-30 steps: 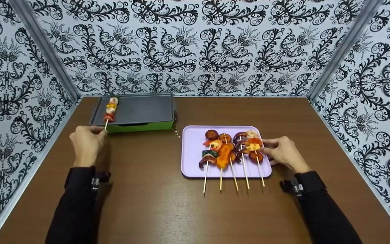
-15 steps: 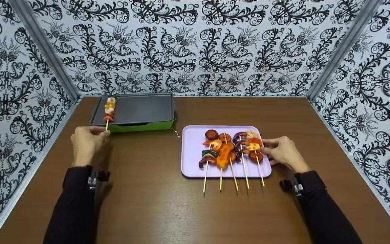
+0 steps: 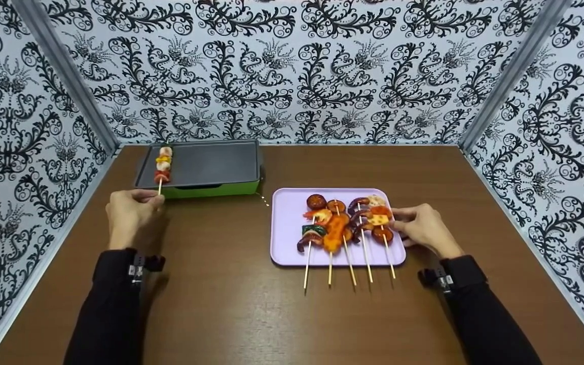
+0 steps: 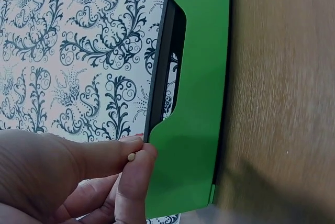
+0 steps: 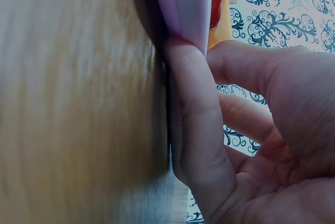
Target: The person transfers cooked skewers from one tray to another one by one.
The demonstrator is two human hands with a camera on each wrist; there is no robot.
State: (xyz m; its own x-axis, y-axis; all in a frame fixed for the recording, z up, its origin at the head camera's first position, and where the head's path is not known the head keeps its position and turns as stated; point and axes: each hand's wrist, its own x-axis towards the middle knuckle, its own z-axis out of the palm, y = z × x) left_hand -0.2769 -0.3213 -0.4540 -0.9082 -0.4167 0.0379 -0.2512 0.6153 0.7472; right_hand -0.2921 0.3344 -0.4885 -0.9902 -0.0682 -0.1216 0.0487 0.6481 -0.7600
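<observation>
Between thumb and finger my left hand (image 3: 132, 215) pinches the bare stick end of a skewer (image 3: 163, 166). The skewer's red, white and yellow pieces lie along the left end of the dark grill plate (image 3: 211, 162). In the left wrist view the stick's tip (image 4: 131, 157) pokes out between the fingertips, beside the green grill base (image 4: 196, 103). My right hand (image 3: 426, 229) grips the right rim of the lilac tray (image 3: 287, 243), thumb at the top edge and a finger underneath in the right wrist view. Several skewers (image 3: 336, 230) lie on that tray, sticks jutting over its front edge.
The brown table (image 3: 251, 314) carries both the grill and the tray. Patterned panels (image 3: 282, 71) stand at the back and sides. Small pale specks (image 3: 265, 201) show between the grill and the tray.
The skewer on the grill plate has shifted slightly left and straightened, with my left hand still pinching it. My right hand stays at the tray's rim.
</observation>
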